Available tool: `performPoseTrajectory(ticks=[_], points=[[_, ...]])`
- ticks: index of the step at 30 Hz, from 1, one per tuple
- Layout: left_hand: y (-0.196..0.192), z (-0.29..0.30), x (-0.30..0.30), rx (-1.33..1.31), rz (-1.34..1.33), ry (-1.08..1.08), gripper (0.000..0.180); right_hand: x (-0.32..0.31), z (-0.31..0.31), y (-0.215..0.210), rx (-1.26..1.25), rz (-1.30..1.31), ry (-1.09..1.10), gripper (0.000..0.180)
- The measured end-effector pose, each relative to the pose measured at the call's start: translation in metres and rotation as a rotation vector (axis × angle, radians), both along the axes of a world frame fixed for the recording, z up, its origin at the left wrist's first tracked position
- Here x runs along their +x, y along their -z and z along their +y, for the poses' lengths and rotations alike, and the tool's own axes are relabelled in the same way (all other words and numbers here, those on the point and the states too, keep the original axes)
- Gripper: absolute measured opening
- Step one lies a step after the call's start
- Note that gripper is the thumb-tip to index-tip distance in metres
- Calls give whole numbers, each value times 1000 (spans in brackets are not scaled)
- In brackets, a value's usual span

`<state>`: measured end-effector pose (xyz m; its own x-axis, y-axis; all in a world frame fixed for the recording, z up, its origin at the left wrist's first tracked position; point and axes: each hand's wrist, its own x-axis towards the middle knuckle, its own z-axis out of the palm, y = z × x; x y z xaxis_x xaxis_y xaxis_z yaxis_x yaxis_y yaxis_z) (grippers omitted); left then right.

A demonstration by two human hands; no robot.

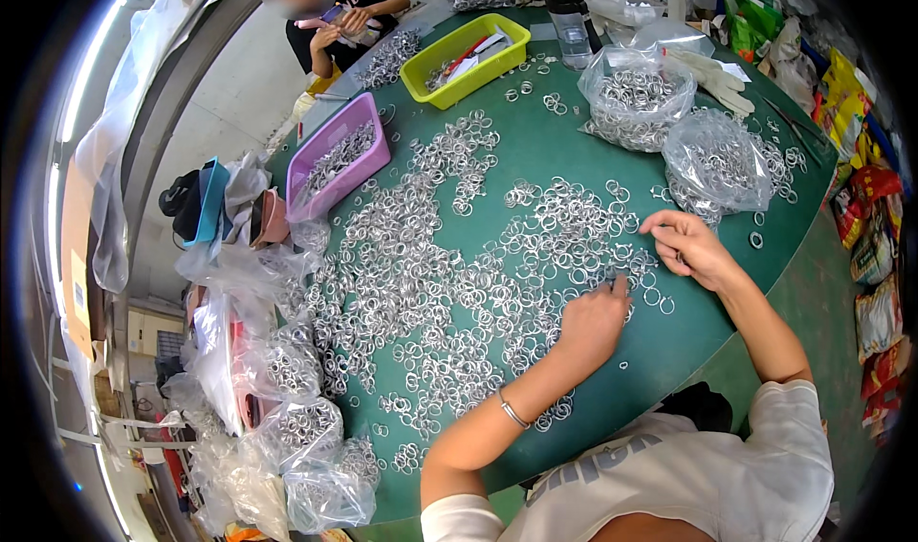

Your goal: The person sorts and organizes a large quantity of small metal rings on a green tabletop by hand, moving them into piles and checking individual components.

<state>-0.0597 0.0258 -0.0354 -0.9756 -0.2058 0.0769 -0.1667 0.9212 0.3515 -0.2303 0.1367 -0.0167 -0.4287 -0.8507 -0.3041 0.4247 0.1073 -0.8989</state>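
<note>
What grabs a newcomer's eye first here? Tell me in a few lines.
A sea of metal rings covers the green table, with the left hand and right hand picking at its right edge. Behind stand a yellow tray and purple tray; ring-filled bags sit far right.

Yellow tray, purple tray — clear bags of rings.
</note>
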Motion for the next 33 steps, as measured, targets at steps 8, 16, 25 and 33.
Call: performPoseTrajectory(ticks=[8,16,25,33], points=[[1,-7,29,-82,25,-117,28,33,-9,20,293,1635,-292,19],[-20,-37,59,-104,2,-222,22,0,12,-26,378,1133,-409,18],[-15,-51,-12,-49,103,-103,21,3,-33,1,408,1567,-301,22],[-7,-69,29,-177,104,-288,18,-11,-9,-12,344,1420,-146,14]])
